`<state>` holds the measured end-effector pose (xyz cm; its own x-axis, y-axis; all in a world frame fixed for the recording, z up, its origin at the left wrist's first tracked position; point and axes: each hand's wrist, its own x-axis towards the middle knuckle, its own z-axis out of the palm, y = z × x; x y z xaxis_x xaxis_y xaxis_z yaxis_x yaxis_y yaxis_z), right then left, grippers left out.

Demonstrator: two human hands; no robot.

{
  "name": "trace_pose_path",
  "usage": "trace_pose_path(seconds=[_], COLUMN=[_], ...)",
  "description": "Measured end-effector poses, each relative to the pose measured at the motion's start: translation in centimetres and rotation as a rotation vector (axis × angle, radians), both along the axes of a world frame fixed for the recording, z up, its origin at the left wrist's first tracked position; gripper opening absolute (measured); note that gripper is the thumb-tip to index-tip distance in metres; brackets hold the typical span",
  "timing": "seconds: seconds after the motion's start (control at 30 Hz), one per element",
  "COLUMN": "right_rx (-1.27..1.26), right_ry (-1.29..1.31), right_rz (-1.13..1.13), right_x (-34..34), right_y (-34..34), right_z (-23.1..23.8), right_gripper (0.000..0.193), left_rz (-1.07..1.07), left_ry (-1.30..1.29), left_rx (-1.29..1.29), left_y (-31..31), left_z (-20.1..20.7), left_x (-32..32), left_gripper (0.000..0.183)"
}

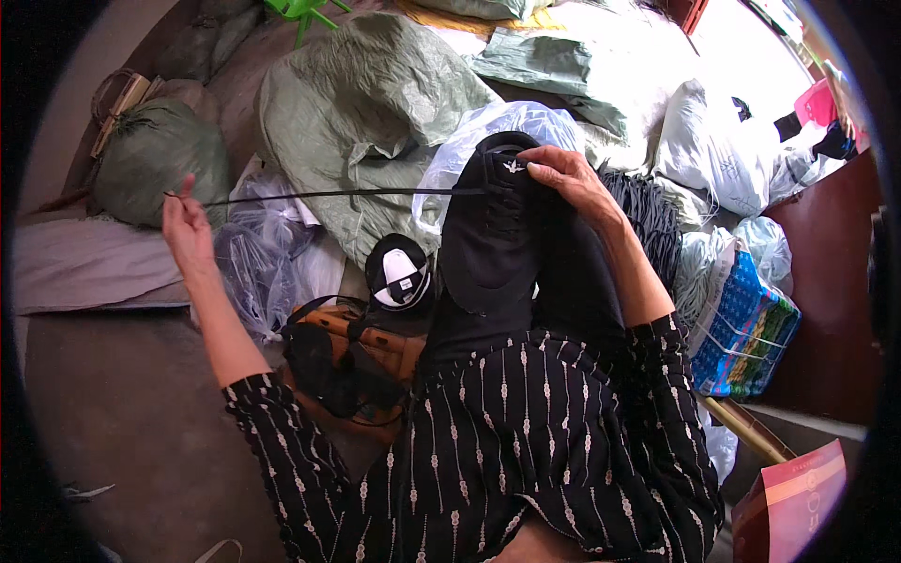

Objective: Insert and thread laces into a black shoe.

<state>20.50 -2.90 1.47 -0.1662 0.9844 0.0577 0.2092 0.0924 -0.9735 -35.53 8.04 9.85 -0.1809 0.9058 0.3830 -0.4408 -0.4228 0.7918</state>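
Observation:
A black shoe (479,258) with a small white emblem on its tongue rests across my black-trousered knees, toe toward me. My right hand (568,178) grips the tongue at the top between thumb and fingers. From the eyelets a black shoelace (347,193) runs taut to the left. Its far end is pinched in my left hand (190,230), held well out from the shoe. Beside my left knee lies a black item with a white inside (402,279), apparently another shoe seen partly.
A brown bag or box (399,352) with black straps and a black item sits near my left thigh. Green woven sacks (375,84) and clear plastic bags (258,253) lie ahead. Black cord bundles (643,225) and a blue patterned package (741,328) stand at right.

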Motion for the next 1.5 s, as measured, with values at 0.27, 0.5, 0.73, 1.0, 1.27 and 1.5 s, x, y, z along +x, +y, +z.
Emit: trace_pose_path(seconds=[0.27,0.5,0.73,1.0,1.27,1.5], right_rx=[0.014,0.027,0.075,0.085,0.151,0.194], right_ry=[0.030,0.064,0.048,0.013,-0.086,-0.109], right_rz=[-0.030,-0.012,-0.036,-0.060,-0.127,-0.147], right_x=[0.0,0.2,-0.1,-0.1,-0.2,-0.4], right_y=[-0.1,0.0,-0.5,-0.4,-0.2,0.0], right_z=[-0.6,-0.8,-0.5,-0.4,-0.8,-1.6], right_gripper=[0.038,0.038,0.038,0.037,0.031,0.028], left_rz=[-0.399,-0.594,-0.066,0.155,0.258,-0.026], left_ry=[0.345,0.294,1.075,1.559,1.753,1.414], left_rx=[-0.337,-0.278,0.259,0.456,0.604,0.425], left_y=[-6.5,-8.8,-9.8,-10.1,-10.0,-9.7], left_z=[-7.5,-8.2,-8.4,-7.9,-8.0,-8.4], left_x=[22.5,32.4,35.0,35.1,35.6,35.7], left_gripper=[0.027,0.021,0.011,0.007,0.010,0.009])
